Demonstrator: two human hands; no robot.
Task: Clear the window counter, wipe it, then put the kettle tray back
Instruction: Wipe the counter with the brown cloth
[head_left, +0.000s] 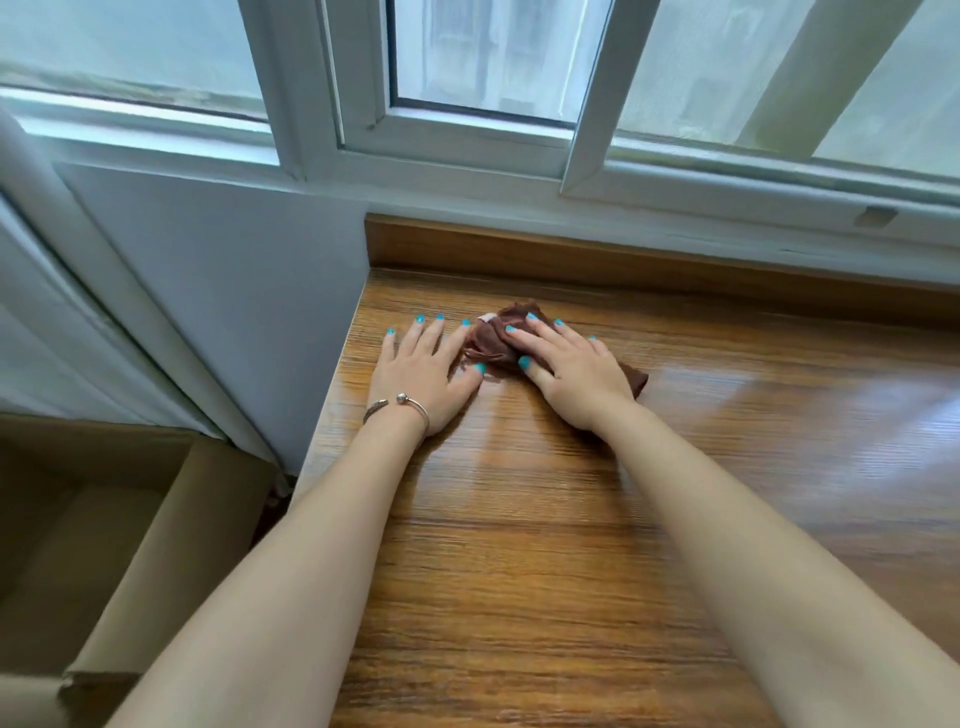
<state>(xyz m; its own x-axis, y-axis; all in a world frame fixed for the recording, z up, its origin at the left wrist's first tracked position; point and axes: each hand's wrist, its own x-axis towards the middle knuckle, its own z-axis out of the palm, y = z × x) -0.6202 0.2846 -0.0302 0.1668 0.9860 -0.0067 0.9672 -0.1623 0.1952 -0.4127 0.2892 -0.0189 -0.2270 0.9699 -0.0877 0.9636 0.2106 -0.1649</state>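
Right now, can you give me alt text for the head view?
The right hand presses a brown cloth flat on the wooden counter near its left end, below the window. The left hand rests flat beside the cloth. A cardboard box sits lower left.

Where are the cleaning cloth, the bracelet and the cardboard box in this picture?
brown cloth (493, 338): head view, on the bunched folds left of the right hand's fingers.
bracelet (402, 399): head view, on the bead atop the left wrist.
cardboard box (135, 561): head view, on its near flap, lower left.
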